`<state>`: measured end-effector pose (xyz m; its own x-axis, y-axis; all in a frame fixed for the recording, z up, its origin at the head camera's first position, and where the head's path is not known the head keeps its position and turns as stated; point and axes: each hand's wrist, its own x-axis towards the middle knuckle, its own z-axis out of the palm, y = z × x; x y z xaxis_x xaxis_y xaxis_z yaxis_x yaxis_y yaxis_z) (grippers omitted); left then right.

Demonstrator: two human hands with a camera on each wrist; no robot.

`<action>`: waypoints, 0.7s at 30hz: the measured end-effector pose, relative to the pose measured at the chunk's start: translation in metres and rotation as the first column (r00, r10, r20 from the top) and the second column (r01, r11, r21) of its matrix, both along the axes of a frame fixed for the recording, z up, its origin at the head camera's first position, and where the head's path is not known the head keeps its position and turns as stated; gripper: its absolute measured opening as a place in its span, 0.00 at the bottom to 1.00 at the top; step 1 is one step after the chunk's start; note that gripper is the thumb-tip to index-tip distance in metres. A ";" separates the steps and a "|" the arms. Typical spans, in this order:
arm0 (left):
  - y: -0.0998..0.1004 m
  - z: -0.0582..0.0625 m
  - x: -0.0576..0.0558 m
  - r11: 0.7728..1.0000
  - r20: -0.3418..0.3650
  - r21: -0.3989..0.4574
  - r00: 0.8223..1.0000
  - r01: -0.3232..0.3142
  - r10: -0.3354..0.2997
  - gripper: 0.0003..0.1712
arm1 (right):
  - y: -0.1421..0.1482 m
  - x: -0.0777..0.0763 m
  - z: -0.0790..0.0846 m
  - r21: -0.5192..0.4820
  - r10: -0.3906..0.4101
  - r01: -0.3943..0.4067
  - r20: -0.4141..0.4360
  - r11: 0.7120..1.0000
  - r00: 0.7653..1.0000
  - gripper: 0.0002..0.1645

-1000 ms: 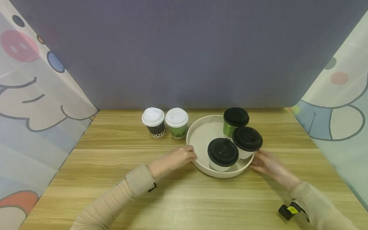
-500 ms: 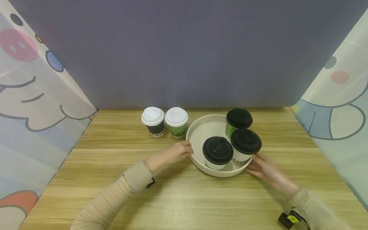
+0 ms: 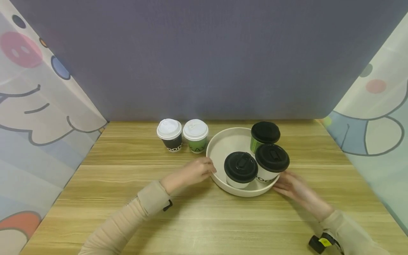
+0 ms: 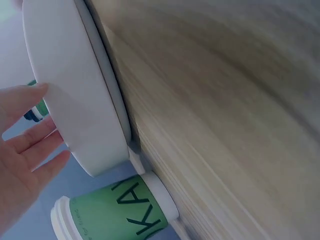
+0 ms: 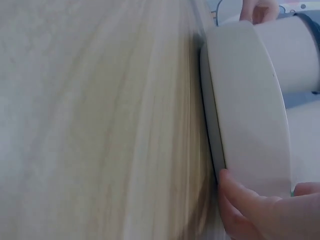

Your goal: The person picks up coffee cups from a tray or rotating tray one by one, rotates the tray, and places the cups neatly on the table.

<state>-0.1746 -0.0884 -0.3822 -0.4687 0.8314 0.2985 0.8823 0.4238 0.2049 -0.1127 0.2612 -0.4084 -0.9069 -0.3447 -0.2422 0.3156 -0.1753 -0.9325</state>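
Note:
A round cream tray [image 3: 220, 143] with a raised rim carries three lidded paper cups. At its left side, my left hand [image 3: 199, 170] holds the rim, thumb and fingers at the edge in the left wrist view. Opposite it, my right hand [image 3: 294, 186] grips the right front side, with fingertips low on the wall [image 5: 250, 110]. Two white cups with black lids, the front cup [image 3: 240, 168] and the right cup [image 3: 272, 159], stand close together. Behind them is a green cup [image 3: 256, 145], also black-lidded. Whether the tray's base touches the table cannot be told.
Left of the tray, a black cup [image 3: 173, 143] and a green cup with a white lid [image 3: 197, 143] stand side by side. A grey panel [image 3: 204, 63] rises behind the wooden table [image 3: 204, 226]. Printed curtains [image 3: 366, 117] flank both sides.
The front cup has shifted left and the rear green cup right, while the right cup moved slightly down and left. Both hands moved slightly left. Little differs in the last half second.

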 end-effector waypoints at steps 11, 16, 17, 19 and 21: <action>0.009 0.004 0.020 1.000 -0.044 -0.003 0.999 0.009 -0.009 0.06 | 0.014 -0.024 0.002 -0.077 0.039 -0.039 0.001 0.996 0.999 0.17; 0.015 0.006 0.026 1.000 -0.099 0.007 0.995 0.013 -0.012 0.06 | 0.016 -0.034 0.004 -0.067 0.045 -0.044 0.017 0.997 0.999 0.15; 0.016 0.005 0.027 1.000 -0.109 0.011 0.994 0.015 -0.014 0.06 | 0.017 -0.035 0.005 -0.047 0.038 -0.037 0.019 0.998 0.999 0.14; 0.018 0.004 0.028 1.000 -0.129 0.017 0.992 0.017 -0.015 0.07 | 0.018 -0.037 0.005 -0.016 0.022 -0.022 0.026 1.000 0.999 0.12; 0.019 0.003 0.028 1.000 -0.143 0.022 0.990 0.012 -0.009 0.07 | 0.019 -0.038 0.006 0.009 0.005 -0.005 0.032 1.000 0.999 0.10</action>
